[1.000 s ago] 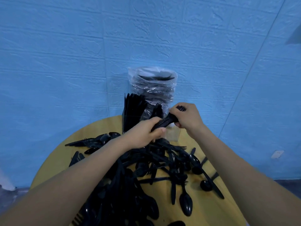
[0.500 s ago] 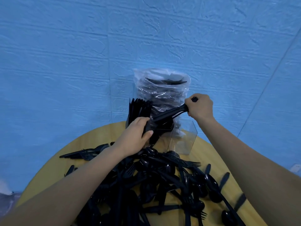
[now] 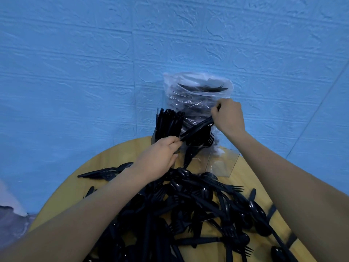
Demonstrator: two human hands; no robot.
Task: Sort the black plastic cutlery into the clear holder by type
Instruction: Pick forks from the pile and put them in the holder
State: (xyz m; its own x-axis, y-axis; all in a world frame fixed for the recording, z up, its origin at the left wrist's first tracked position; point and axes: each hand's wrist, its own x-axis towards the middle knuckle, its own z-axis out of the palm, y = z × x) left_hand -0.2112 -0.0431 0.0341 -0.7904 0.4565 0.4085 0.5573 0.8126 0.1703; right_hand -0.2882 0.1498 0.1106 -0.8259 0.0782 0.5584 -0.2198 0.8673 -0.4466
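Cutlery bundle (image 3: 196, 129) stretches between my two hands, tilted above the clear holder (image 3: 222, 161). My right hand (image 3: 229, 115) grips its upper end, fingers curled round it; my left hand (image 3: 159, 157) pinches the lower end. Holder's left compartment holds upright knives (image 3: 167, 123), middle one forks (image 3: 203, 139), right one looks bare. Loose cutlery pile (image 3: 198, 210) lies on the round wooden table (image 3: 71, 193) beneath my forearms. Plastic bag (image 3: 196, 95) stands behind the holder.
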